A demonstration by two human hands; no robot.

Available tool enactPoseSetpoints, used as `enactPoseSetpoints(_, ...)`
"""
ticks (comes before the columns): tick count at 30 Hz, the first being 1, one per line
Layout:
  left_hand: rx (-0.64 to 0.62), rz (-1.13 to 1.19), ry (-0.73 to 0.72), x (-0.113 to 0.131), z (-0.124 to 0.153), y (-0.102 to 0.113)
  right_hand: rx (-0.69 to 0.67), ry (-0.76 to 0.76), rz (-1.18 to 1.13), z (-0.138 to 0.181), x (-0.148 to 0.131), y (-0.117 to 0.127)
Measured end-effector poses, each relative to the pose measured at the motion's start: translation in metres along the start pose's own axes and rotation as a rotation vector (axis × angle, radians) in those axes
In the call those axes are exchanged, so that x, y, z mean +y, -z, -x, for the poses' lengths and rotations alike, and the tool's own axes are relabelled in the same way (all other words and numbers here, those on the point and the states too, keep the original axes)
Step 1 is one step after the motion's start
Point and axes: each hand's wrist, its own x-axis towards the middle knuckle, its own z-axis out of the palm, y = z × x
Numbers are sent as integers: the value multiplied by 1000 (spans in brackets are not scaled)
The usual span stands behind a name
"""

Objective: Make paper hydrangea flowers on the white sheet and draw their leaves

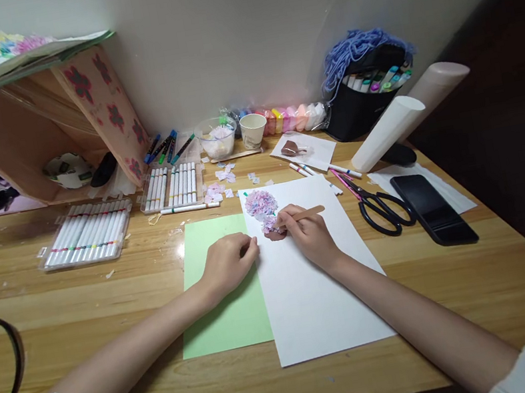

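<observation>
My right hand [311,237] pinches a wooden craft stick [310,213] like a pen. The stick's front end is at the lower part of a flower picture [262,205], hidden by the fingers. That picture is of purple-pink paper scraps with a brown patch [275,235] below, on a white sheet of paper [323,308]. My left hand [228,261] rests with curled fingers over a green sheet [224,325], its thumb by the white sheet's left edge. Nothing shows in it. The white sheet overlaps the green one.
Behind the sheets are torn paper bits [216,192], a clear bowl [216,138] and a paper cup [254,131]. Marker cases [89,234] stand left. To the right lie black scissors [382,208], a phone [434,209] and paper rolls [387,132]; a black marker bag [353,106] stands behind.
</observation>
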Motion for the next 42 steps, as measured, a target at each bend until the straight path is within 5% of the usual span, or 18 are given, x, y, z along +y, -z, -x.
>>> enactPoseSetpoints(33, 29, 21, -25, 1, 3, 0, 82, 7, -62, 4, -1, 1)
enactPoseSetpoints(42, 264, -187, 50, -26, -50, 39, 164, -3, -153, 6, 0, 3)
